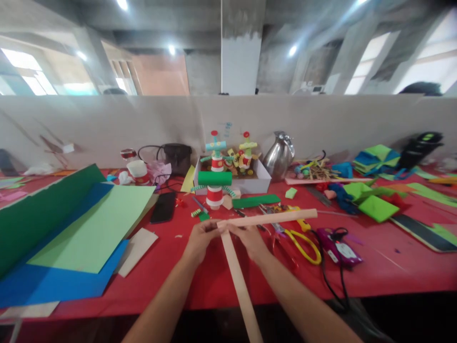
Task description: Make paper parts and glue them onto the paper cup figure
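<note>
Two long pale card strips meet at a corner in front of me. My left hand (202,238) pinches that corner from the left, fingers closed on the strips. My right hand (250,238) grips the same joint from the right. One strip (278,217) runs out to the right above the red table (392,267). The other strip (241,286) runs down toward me past the table's front edge.
Green, light green and blue paper sheets (71,228) lie at the left, beside a black phone (163,207). Yellow-handled scissors (303,243) and a purple glue gun (339,247) with cord lie right of my hands. Paper-cup figures (214,183), a white box (257,181) and a metal jug (280,155) stand behind.
</note>
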Motion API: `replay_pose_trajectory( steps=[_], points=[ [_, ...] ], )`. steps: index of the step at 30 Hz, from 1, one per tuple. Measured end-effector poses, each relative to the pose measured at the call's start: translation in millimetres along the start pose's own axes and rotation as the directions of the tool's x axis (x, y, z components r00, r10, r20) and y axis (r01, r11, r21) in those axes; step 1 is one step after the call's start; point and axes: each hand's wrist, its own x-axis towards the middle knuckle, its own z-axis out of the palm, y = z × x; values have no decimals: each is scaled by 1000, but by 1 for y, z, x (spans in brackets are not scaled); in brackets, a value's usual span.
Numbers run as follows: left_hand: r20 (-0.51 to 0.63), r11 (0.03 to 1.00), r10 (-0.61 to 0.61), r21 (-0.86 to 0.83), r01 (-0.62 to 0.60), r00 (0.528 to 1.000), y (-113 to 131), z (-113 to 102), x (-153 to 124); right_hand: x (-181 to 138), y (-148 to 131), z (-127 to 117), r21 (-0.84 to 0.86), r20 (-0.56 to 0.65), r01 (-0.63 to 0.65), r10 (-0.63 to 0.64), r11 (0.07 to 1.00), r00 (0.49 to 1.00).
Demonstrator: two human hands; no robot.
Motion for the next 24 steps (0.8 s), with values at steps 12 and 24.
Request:
replay_pose_trajectory(
  steps=[12, 24],
  points=[
    [-105, 996, 36, -75, -44, 994, 3, 4, 0, -7, -15, 0, 30, 77, 170, -172, 985, 982],
    [-6, 988, -55, -144, 53, 998, 5, 7, -2, -5, -11, 3, 128, 44, 82, -88, 988, 995]
  ],
)
